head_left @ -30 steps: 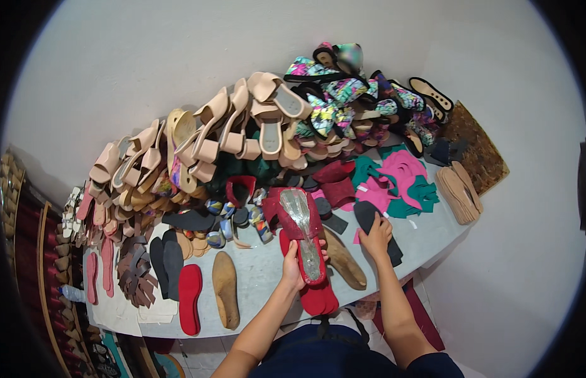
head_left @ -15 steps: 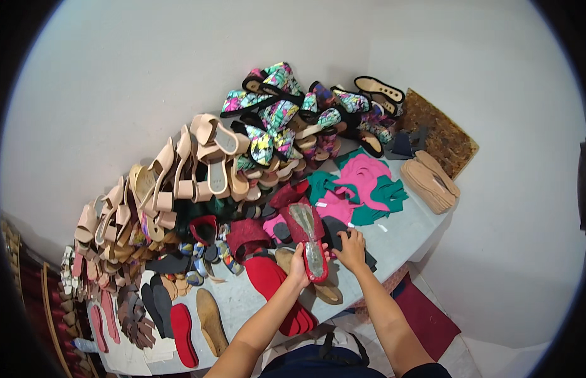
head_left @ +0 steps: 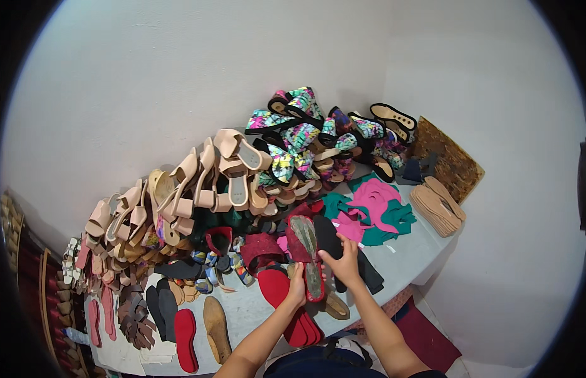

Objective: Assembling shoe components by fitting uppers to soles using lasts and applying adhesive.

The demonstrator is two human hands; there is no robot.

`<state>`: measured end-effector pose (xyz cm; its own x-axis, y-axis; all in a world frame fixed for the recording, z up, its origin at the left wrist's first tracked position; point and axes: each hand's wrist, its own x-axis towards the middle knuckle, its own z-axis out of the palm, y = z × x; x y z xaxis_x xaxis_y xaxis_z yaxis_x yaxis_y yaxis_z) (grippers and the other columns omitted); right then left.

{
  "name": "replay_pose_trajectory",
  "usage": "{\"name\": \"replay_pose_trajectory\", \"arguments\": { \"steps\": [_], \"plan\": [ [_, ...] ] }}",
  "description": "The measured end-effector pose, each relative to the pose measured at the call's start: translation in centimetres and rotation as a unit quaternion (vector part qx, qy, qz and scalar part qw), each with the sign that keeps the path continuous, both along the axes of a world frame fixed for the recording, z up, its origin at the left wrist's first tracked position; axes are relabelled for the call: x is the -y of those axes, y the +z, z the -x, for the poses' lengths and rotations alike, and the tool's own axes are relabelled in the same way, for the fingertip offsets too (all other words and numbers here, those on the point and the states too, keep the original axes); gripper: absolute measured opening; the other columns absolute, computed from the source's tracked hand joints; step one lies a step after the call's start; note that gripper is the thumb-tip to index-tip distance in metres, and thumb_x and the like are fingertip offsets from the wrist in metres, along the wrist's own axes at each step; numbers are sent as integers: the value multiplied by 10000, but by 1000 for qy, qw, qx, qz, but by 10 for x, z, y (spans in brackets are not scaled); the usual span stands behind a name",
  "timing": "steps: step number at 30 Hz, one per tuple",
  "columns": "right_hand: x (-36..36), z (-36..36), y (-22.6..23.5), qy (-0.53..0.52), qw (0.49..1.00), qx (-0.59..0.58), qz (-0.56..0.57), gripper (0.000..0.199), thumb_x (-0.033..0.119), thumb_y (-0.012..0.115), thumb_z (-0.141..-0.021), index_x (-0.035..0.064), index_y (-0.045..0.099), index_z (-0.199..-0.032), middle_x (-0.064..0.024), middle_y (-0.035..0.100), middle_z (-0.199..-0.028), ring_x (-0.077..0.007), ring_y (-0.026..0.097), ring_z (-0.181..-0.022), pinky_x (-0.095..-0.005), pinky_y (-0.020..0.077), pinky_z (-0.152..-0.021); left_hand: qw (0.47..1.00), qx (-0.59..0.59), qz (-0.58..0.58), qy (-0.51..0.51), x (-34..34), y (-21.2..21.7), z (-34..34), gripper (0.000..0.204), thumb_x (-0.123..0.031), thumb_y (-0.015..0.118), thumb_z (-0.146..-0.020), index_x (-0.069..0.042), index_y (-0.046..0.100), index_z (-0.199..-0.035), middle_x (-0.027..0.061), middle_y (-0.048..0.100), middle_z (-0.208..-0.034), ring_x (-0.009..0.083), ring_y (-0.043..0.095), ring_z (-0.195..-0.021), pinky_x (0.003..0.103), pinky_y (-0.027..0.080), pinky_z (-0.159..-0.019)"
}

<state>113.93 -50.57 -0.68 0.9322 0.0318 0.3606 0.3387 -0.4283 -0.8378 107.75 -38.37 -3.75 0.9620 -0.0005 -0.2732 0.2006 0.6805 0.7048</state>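
My left hand [head_left: 296, 288] is closed round a red slipper [head_left: 315, 283] with its underside turned up. That underside shows a greyish, shiny, glue-like surface inside a red edge, and the toe points away from me. Close against its right side stands a black shoe sole [head_left: 327, 234], pinched between the thumb and fingers of my right hand [head_left: 345, 264]. Its lower part is hidden behind that hand. More black soles [head_left: 370, 272] lie on the table just right of my right hand. Below the slipper, red soles [head_left: 299, 327] and a tan shoe last [head_left: 337, 307] rest on the table.
Beige heeled sandals [head_left: 236, 189] and colourful patterned slippers [head_left: 299, 138] are piled along the wall. Pink and green material [head_left: 375, 201] lies at the right, beside stacked tan soles [head_left: 434, 208]. A single red sole [head_left: 186, 340] and another tan last [head_left: 216, 327] lie front left on the grey table [head_left: 255, 327].
My right hand has taken a black sole from the table and brought it up beside the red slipper. My left hand still holds the slipper. The whole view has shifted slightly.
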Motion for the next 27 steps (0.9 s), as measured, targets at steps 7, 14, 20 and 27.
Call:
{"name": "replay_pose_trajectory", "arguments": {
  "steps": [7, 14, 20, 27],
  "plan": [
    [-63, 26, 30, -29, 994, 75, 68, 744, 387, 739, -552, 45, 407, -1123, -145, 369, -954, -306, 362, -926, -413, 303, -822, 993, -39, 28, 110, -11, 9, 18, 277, -276, 327, -883, -85, 456, -1036, 35, 490, -1066, 145, 451, -991, 283, 325, -883],
    [-88, 35, 43, -2, 994, 74, 80, 784, 377, 762, -532, 41, 379, -1128, -149, 357, -964, -311, 342, -936, -416, 288, -836, 984, 15, -37, 173, -33, 4, 31, 367, -338, 286, -873, -70, 466, -1048, 39, 504, -1071, 143, 447, -1012, 288, 305, -905],
    [-96, 33, 46, 0, 994, 73, 84, 792, 409, 756, -531, 36, 385, -1122, -153, 354, -967, -311, 343, -928, -415, 292, -827, 980, 16, -67, 185, -29, 41, 33, 530, -415, 189, -892, -29, 335, -1224, 72, 428, -1206, 159, 391, -1125, 289, 270, -960],
    [-107, 35, 49, 9, 994, 80, 81, 779, 408, 754, -535, 30, 394, -1114, -151, 350, -956, -305, 337, -912, -408, 300, -809, 982, 15, -56, 178, -35, 36, 33, 630, -488, 128, -888, -5, 273, -1264, 102, 382, -1248, 178, 370, -1147, 292, 276, -962]
  ]
}}
